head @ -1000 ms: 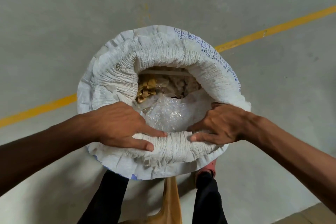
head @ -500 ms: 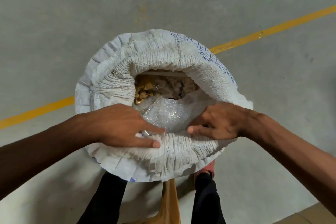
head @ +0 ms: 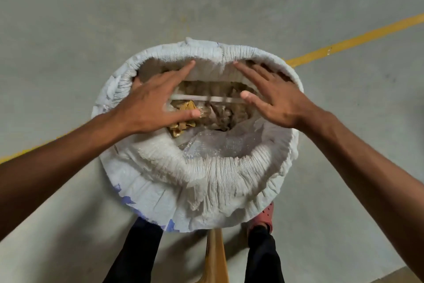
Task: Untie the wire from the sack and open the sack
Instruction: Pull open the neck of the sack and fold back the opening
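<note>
A white woven sack point(head: 206, 181) stands on the floor, seen from above, its mouth wide open and its rim rolled down in thick folds. Inside lie crumpled clear plastic point(head: 215, 145), brown and gold scraps point(head: 183, 119) and a pale thin stick point(head: 206, 98) across the opening. My left hand point(head: 156, 103) reaches over the mouth with fingers spread toward the far rim. My right hand point(head: 273, 96) does the same on the right side, fingers apart. Neither hand holds anything. I see no wire.
The sack stands on a grey concrete floor with a yellow painted line point(head: 353, 41) running diagonally behind it. My legs in dark trousers point(head: 135, 255) and a red shoe point(head: 263, 216) are just below the sack, with a brown wooden piece point(head: 215, 257) between them.
Both hands let go of the near rim and moved forward over the sack's mouth toward the far rim, fingers now spread. The opening looks wider.
</note>
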`<action>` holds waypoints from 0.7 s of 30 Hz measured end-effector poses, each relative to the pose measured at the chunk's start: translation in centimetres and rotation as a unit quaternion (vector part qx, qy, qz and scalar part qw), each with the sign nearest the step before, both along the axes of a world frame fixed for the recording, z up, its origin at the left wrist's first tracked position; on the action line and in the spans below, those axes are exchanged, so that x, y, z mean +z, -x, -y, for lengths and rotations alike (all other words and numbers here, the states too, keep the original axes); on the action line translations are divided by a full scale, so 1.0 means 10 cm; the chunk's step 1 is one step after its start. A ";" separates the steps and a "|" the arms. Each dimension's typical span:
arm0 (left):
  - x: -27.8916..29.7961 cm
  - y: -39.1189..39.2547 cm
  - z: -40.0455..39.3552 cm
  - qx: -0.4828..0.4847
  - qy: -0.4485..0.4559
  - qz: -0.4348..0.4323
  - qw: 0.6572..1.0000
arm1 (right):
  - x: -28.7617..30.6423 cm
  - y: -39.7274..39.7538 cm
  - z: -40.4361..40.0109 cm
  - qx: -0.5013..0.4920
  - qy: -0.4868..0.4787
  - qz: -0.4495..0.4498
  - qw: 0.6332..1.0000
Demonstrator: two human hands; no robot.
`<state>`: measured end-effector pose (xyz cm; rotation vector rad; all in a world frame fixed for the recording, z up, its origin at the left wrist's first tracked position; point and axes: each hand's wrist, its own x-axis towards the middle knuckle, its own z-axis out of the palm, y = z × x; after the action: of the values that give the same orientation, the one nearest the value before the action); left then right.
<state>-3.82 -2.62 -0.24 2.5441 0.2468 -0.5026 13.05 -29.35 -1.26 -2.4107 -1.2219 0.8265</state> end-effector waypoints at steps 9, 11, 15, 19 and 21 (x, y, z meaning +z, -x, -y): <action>0.12 -0.03 -0.34 -0.044 -0.081 0.020 0.996 | 0.22 -0.22 -0.11 0.051 -0.005 0.075 0.996; 0.12 -0.05 -0.35 -0.041 -0.090 0.027 0.995 | 0.23 -0.23 -0.13 0.054 0.006 0.080 0.995; 0.11 -0.04 -0.26 -0.052 -0.114 0.011 0.992 | 0.23 -0.13 -0.17 0.060 0.034 0.082 0.994; -0.03 0.14 -0.03 -0.112 -0.143 -0.032 0.983 | 0.22 -0.01 -0.15 0.074 0.048 0.070 0.994; -0.11 0.25 0.06 -0.165 -0.152 -0.052 0.973 | 0.17 0.02 -0.13 0.077 0.058 0.070 0.993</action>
<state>-6.36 -3.18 -1.32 2.8794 -0.0735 -0.7765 12.80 -28.05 0.43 -2.5280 -1.4683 0.8022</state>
